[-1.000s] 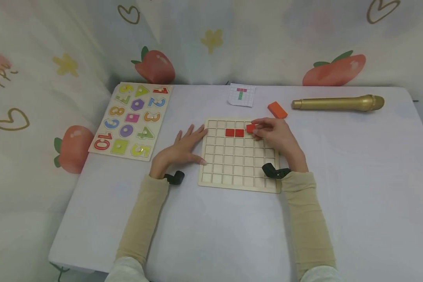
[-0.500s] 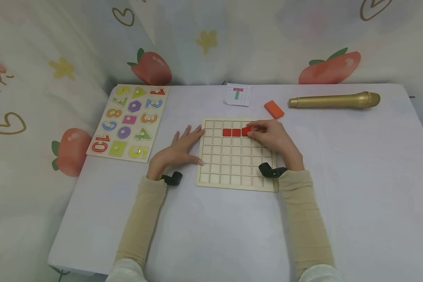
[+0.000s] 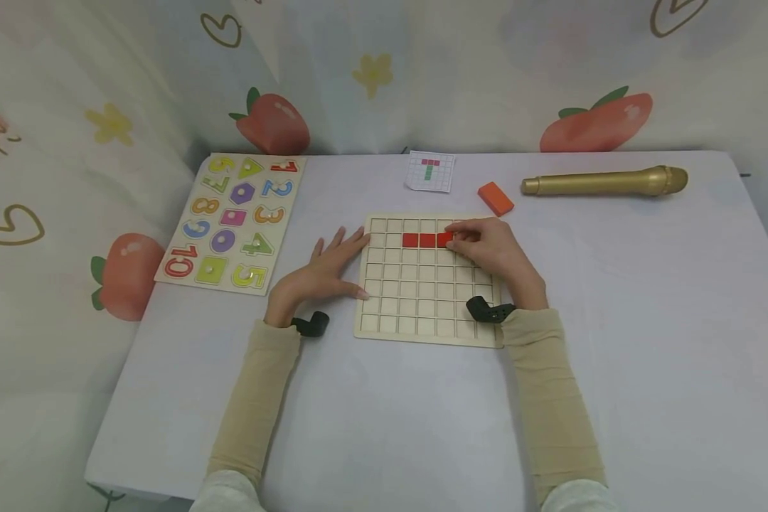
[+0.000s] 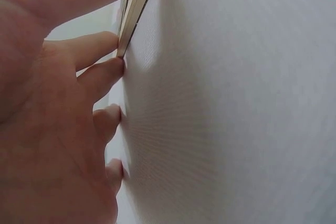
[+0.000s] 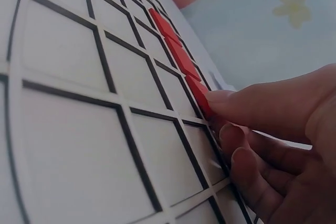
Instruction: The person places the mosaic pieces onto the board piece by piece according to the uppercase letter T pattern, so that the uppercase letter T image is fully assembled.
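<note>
A pale wooden grid board (image 3: 371, 331) lies flat on the white table. Three red square tiles form a row in its second row of cells from the far edge. My right hand (image 3: 496, 250) pinches the rightmost red tile (image 3: 444, 239) between thumb and fingers, over its cell; the right wrist view shows the thumb on the end of that tile (image 5: 197, 95), in line with two others (image 5: 179, 55). My left hand (image 3: 323, 274) is spread, with thumb and index fingertip at the board's left edge and the other fingertips down on the tablecloth.
Beyond the board lie a grid card (image 3: 430, 171) with a red-and-green T and an orange block (image 3: 496, 198). A gold microphone (image 3: 604, 182) lies at the far right. A number-and-shape puzzle board (image 3: 225, 289) is at the left. A patterned curtain (image 3: 454, 64) hangs behind the table.
My right hand has brought the third red tile left and down into line beside the other two. The left hand keeps its place on the board. The head view shifts slightly.
</note>
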### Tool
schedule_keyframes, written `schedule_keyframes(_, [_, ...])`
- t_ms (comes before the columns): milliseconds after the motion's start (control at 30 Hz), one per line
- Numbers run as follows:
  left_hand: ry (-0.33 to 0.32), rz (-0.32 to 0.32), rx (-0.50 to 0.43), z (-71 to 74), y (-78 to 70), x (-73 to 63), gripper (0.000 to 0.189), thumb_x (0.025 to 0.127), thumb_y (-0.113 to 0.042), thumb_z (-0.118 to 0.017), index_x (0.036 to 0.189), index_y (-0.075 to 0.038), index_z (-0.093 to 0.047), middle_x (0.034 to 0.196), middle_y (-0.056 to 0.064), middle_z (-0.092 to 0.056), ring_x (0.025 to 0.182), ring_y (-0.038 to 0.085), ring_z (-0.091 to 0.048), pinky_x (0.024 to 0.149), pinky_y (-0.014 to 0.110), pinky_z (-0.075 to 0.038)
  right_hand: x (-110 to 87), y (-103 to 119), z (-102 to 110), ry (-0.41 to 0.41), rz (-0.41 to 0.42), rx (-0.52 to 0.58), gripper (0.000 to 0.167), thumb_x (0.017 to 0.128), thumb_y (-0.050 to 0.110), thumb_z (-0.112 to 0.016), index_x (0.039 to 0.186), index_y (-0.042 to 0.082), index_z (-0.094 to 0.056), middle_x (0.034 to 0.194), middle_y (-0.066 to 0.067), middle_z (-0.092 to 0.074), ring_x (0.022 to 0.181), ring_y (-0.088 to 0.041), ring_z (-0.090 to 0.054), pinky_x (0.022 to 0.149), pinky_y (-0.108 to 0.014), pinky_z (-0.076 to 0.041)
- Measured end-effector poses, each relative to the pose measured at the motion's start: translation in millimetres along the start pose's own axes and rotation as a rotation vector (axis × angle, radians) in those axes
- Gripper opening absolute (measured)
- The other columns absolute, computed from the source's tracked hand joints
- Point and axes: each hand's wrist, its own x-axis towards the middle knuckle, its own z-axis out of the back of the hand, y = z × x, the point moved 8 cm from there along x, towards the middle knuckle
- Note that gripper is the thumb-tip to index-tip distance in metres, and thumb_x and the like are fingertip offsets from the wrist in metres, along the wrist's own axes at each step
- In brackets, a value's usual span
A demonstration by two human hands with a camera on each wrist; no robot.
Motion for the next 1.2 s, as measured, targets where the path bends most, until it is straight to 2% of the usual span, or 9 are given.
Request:
schedule_keyframes(233, [-0.006,-0.002,-0.006,0.3,-0.1,0.1,0.111,0.082,-0.033,-0.087,0.167,-0.019,-0.016,0.175,-0.002,-0.002,0.160,0.024,0.016,0.126,0.052,0.019,-2.0,2,1,-0.020,-0.006,-0.004,0.033,0.097,0.015,-0.069,0.129,0.008,-0.070,0.100,-0.012,-0.067,0.090,-0.024,-0.058,0.080,-0.033,-0.044])
schedule_keyframes(400, [-0.003,-0.004,-0.010,-0.4,1.5,0.1,0.111,0.082,-0.033,-0.087,0.167,-0.020,-0.016,0.175,-0.003,-0.002,0.160,0.023,0.017,0.126,0.051,0.019,-7.8,6,10,-0.027,-0.028,0.000,0.034,0.098,0.016,-0.067,0.130,0.009,-0.069,0.108,-0.013,-0.069,0.096,-0.026,-0.063,0.083,-0.034,-0.047])
schedule_keyframes(500, [-0.003,-0.006,-0.011,-0.6,2.6,0.4,0.111,0.083,-0.033,-0.086,0.167,-0.020,-0.016,0.175,-0.003,-0.002,0.160,0.023,0.017,0.126,0.052,0.019,-11.3,5,19,-0.040,-0.041,-0.002,0.035,0.098,0.017,-0.067,0.132,0.011,-0.069,0.113,-0.014,-0.070,0.098,-0.028,-0.065,0.080,-0.034,-0.048])
schedule_keyframes(900, [-0.002,-0.007,-0.011,0.3,1.7,1.0,0.111,0.082,-0.032,-0.087,0.167,-0.020,-0.016,0.175,-0.002,-0.002,0.160,0.023,0.017,0.126,0.052,0.019,-24.3,-20,50,-0.075,-0.091,-0.026,0.042,0.098,0.025,-0.067,0.138,0.012,-0.063,0.121,-0.015,-0.070,0.103,-0.029,-0.066,0.083,-0.036,-0.046])
schedule_keyframes(1067, [0.000,-0.010,-0.010,0.3,2.7,0.6,0.110,0.083,-0.032,-0.086,0.167,-0.020,-0.016,0.175,-0.002,-0.002,0.160,0.023,0.016,0.126,0.051,0.019,-28.5,-27,56,-0.051,-0.147,-0.048,0.046,0.099,0.028,-0.066,0.141,0.012,-0.060,0.127,-0.016,-0.065,0.105,-0.032,-0.063,0.082,-0.038,-0.048])
schedule_keyframes(1200, [0.002,-0.010,-0.014,0.3,2.4,-0.2,0.109,0.083,-0.033,-0.085,0.167,-0.020,-0.016,0.175,-0.002,-0.002,0.160,0.023,0.016,0.126,0.051,0.019,-30.8,-34,57,-0.014,-0.199,-0.091,0.049,0.099,0.030,-0.066,0.143,0.010,-0.057,0.133,-0.021,-0.060,0.113,-0.037,-0.056,0.089,-0.045,-0.048])
